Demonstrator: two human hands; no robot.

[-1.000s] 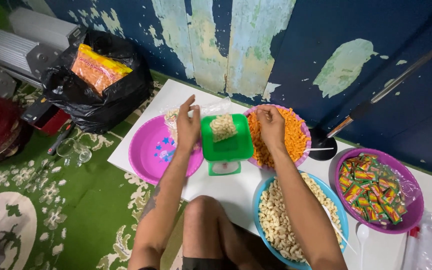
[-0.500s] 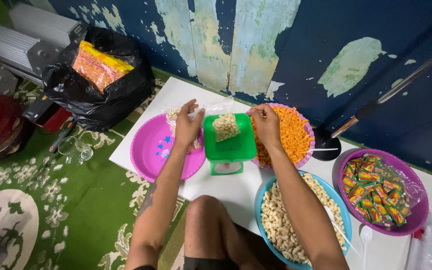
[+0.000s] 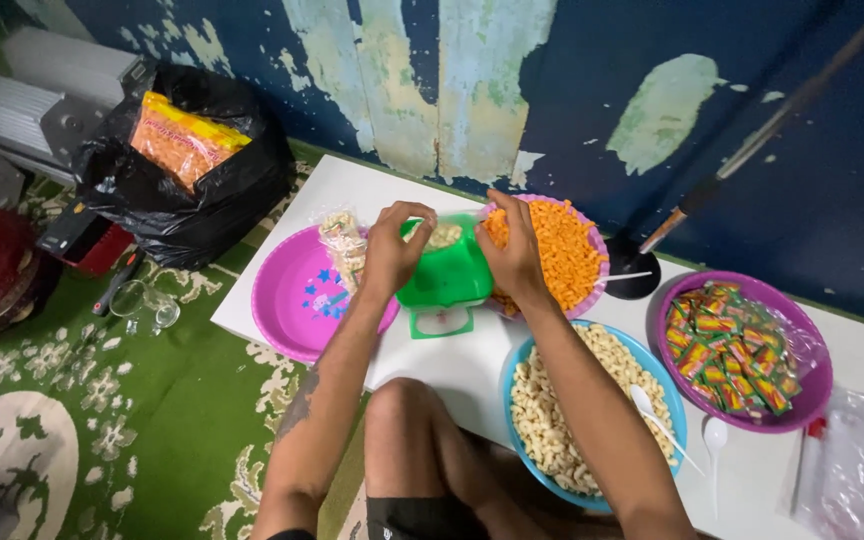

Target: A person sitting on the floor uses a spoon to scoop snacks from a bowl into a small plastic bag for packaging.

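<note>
A green kitchen scale (image 3: 449, 283) stands on the white low table (image 3: 452, 365). On its tray sits a small clear bag of pale puffed snacks (image 3: 443, 236), mostly hidden between my hands. My left hand (image 3: 390, 250) curls its fingers onto the bag's left side and top. My right hand (image 3: 512, 255) presses on the bag's right side, thumb up. Directly behind my right hand is a pink bowl of orange snacks (image 3: 557, 250). A pink bowl (image 3: 297, 310) beside my left hand holds a filled clear packet (image 3: 342, 243).
A blue bowl of pale puffs (image 3: 562, 410) with a white spoon (image 3: 652, 412) sits near my knee. A purple bowl of small sachets (image 3: 742, 350), clear plastic bags (image 3: 852, 470), a black stand base (image 3: 632, 277), a black sack holding an orange snack pack (image 3: 180, 150) and a glass (image 3: 142, 300) lie around.
Both hands have closed in from the sides onto the bag on the scale; the right hand left the orange snack bowl. The camera has shifted slightly.
</note>
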